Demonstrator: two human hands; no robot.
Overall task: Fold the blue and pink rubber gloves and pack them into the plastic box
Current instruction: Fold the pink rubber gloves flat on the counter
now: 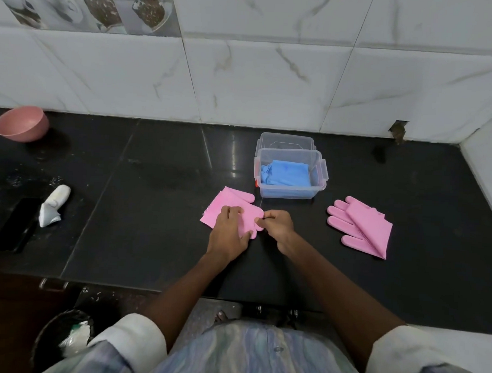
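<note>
A clear plastic box stands on the black counter with folded blue gloves inside. Its clear lid leans behind it. One pink glove lies partly folded in front of the box, to its left. My left hand presses down on this glove. My right hand pinches the glove's fingertips at its right edge. A second pink glove lies folded to the right, fingers pointing left.
A pink bowl sits at the far left by the tiled wall. A white crumpled tube and a black flat object lie at the left. A bin stands below the counter's front edge.
</note>
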